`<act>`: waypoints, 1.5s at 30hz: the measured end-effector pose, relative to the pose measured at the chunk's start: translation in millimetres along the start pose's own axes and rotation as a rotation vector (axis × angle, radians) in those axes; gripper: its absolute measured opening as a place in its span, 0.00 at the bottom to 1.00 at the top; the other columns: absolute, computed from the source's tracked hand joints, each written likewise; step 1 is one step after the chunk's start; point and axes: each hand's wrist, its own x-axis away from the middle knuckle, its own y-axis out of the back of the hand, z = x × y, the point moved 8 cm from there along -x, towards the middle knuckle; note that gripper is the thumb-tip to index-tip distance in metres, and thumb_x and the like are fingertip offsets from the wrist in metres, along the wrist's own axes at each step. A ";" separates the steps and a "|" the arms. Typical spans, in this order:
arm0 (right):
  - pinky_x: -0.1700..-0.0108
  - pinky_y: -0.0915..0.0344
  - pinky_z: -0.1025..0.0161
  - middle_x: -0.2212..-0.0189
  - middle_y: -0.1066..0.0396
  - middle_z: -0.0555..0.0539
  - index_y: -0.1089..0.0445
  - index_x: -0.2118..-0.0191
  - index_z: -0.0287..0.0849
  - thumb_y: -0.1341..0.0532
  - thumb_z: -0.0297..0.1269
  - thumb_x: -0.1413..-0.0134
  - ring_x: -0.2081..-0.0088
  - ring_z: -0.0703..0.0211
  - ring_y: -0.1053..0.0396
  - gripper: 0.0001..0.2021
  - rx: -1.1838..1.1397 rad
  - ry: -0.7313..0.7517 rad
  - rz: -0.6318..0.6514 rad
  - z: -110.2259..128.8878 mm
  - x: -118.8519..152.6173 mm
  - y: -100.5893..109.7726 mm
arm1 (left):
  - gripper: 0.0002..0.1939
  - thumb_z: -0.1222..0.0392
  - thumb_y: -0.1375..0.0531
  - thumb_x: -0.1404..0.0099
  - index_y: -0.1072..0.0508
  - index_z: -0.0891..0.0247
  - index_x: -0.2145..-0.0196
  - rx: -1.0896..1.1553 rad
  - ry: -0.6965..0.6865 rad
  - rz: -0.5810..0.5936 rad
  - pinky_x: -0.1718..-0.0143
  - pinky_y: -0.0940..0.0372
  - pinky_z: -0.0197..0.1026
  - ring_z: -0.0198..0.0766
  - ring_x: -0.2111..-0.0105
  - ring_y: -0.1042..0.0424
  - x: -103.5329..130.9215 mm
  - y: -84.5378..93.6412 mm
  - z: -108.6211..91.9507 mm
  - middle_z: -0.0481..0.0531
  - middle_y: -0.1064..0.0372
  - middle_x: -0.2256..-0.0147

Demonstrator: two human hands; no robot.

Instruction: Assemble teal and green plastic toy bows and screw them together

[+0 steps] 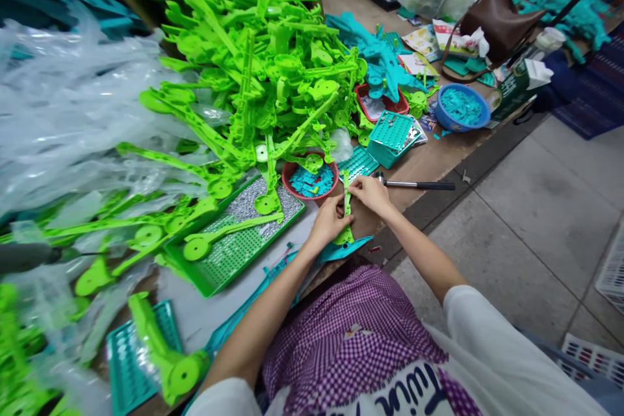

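Observation:
A long lime-green plastic part lies between my two hands near the table's front edge. My left hand is closed around its lower middle. With bent fingers, my right hand pinches near its upper half; any small piece between those fingertips is too small to make out. Under the green part's lower end is a teal plastic piece. A hammer with a black grip lies just right of my right hand. Beyond my left hand stands a red bowl of small teal pieces.
A big heap of lime-green parts spreads over the left and middle. Left of my hands sits a green tray with small metal pieces. Teal trays, a blue bowl and a brown bag stand farther right.

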 end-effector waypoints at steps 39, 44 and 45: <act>0.62 0.42 0.64 0.67 0.24 0.43 0.27 0.65 0.38 0.41 0.28 0.41 0.63 0.56 0.29 0.05 0.346 0.459 0.222 33.3 -15.8 -10.3 | 0.32 0.68 0.34 0.50 0.29 0.67 0.45 0.090 -0.019 0.012 0.67 0.31 0.37 0.32 0.71 0.31 -0.9 -1.8 -3.3 0.51 0.28 0.62; 0.62 0.41 0.66 0.68 0.25 0.46 0.28 0.67 0.39 0.41 0.28 0.42 0.65 0.60 0.30 0.05 0.118 0.407 0.090 16.1 -9.8 -3.6 | 0.32 0.69 0.35 0.50 0.29 0.67 0.45 0.115 0.003 0.006 0.67 0.31 0.37 0.32 0.72 0.31 -0.7 -2.2 -1.9 0.52 0.28 0.61; 0.61 0.41 0.65 0.67 0.25 0.46 0.28 0.67 0.39 0.41 0.28 0.41 0.65 0.59 0.30 0.05 0.090 0.401 0.057 12.7 -7.1 -2.9 | 0.32 0.68 0.34 0.50 0.29 0.67 0.45 0.116 0.001 0.005 0.67 0.31 0.37 0.32 0.72 0.31 -0.6 -2.1 -2.1 0.52 0.28 0.61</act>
